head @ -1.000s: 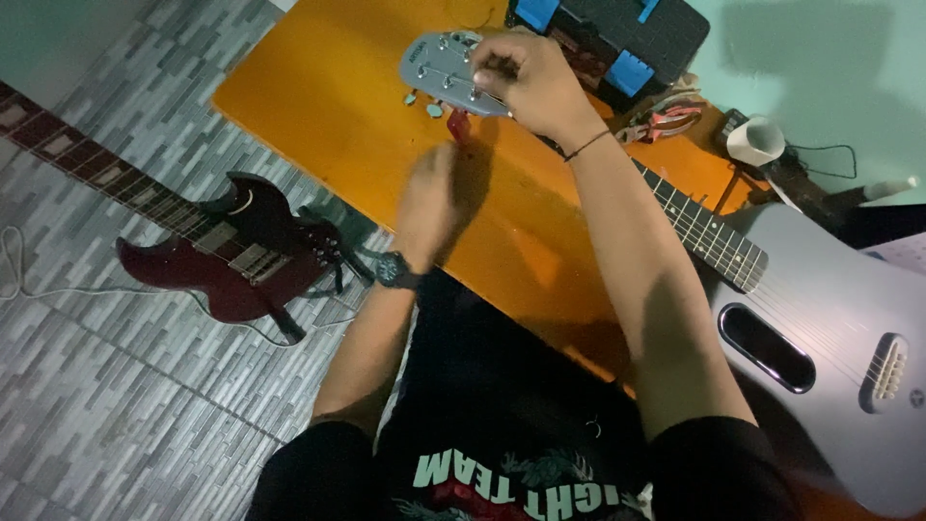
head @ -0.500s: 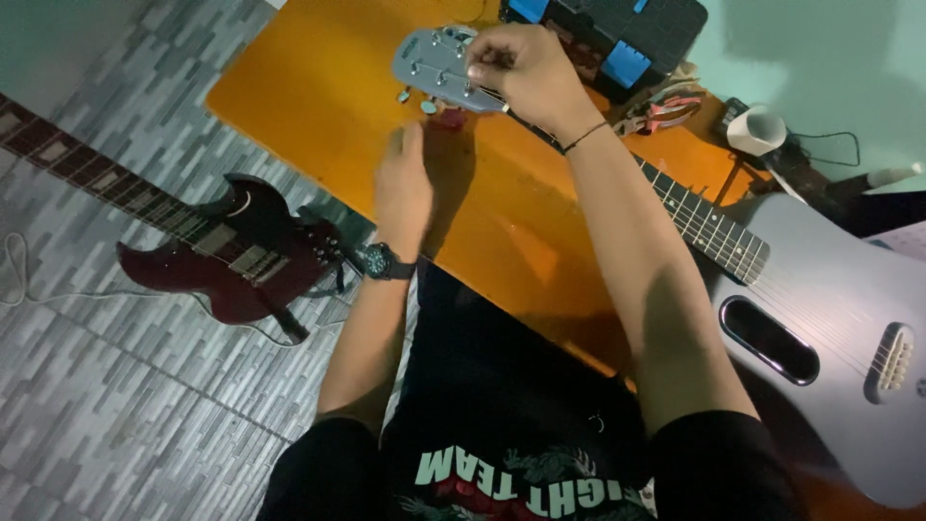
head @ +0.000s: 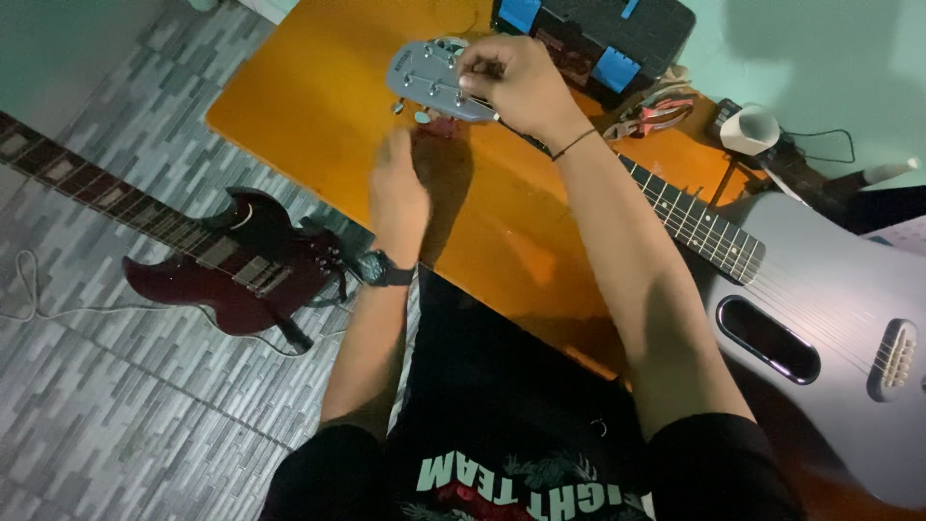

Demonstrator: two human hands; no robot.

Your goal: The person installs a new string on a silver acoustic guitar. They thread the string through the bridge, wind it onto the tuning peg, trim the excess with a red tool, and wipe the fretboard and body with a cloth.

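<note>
The right hand (head: 516,82) is pinched narrow on the top of the grey headstock (head: 429,79), fingertips at the tuning posts. The left hand (head: 397,191), loosely open and holding nothing, hovers over the orange tabletop (head: 309,96); the headstock lies toward its 12 o'clock, close but apart. The grey guitar's long axis runs from the headstock at 10 o'clock down the neck (head: 690,217) to the body (head: 830,338) at 4 o'clock.

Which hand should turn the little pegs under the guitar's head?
Probably the left hand: it is free and sits just below the pegs. The right hand already rests on top of the grey headstock.
</note>
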